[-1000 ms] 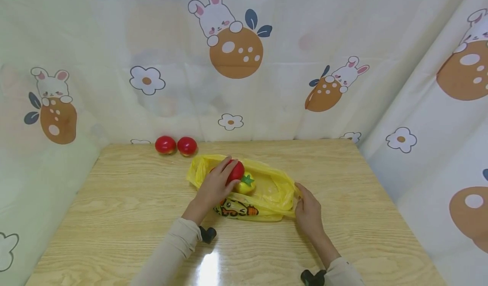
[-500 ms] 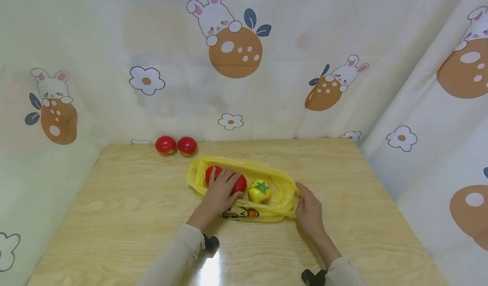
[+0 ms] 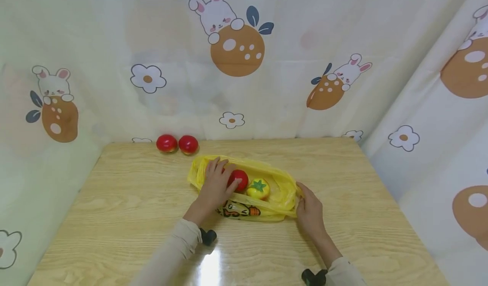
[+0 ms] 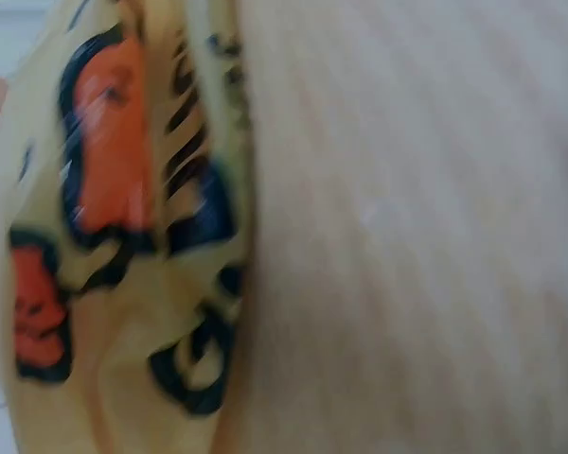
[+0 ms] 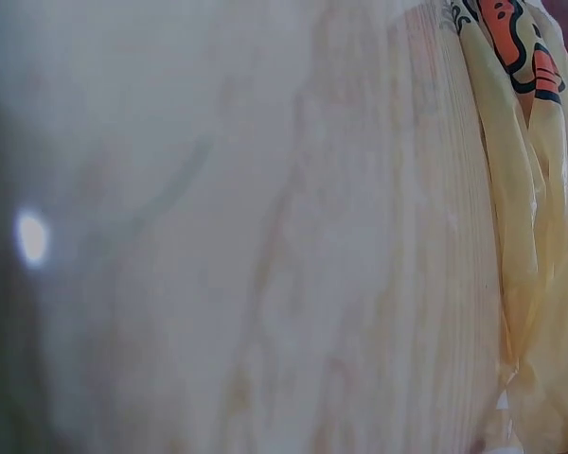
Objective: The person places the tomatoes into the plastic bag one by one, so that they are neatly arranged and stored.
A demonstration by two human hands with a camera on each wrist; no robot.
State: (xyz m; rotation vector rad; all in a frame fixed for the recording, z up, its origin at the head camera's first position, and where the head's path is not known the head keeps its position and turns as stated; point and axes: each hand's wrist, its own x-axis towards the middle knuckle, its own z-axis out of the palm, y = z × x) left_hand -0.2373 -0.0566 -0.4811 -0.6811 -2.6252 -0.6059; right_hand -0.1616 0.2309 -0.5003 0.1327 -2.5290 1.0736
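A yellow plastic bag (image 3: 272,180) lies on the table with its mouth spread. Inside are a red, tomato-like fruit (image 3: 239,181) and a yellow fruit (image 3: 258,189) with a green star-shaped top. My left hand (image 3: 215,184) reaches into the bag's left part, its fingers spread and slightly bent. Beneath them a second red fruit is mostly hidden. The left thumb lies against the visible red fruit. At the bag's right end, my right hand (image 3: 310,209) pinches the rim between thumb and fingers. The left wrist view holds only the printed bag side (image 4: 114,151) and blurred table.
Two more red fruits, one at the left (image 3: 166,143) and one beside it (image 3: 188,144), sit near the table's back edge. Behind the wooden table (image 3: 126,218) hangs a curtain (image 3: 274,99) with rabbit prints. In the right wrist view, bag folds (image 5: 530,189) run along the right side.
My left hand pressed down on the red fruits, then drew back slightly left, uncovering one. The yellow fruit shifted right and turned its green top upward. My right hand stays at the rim.
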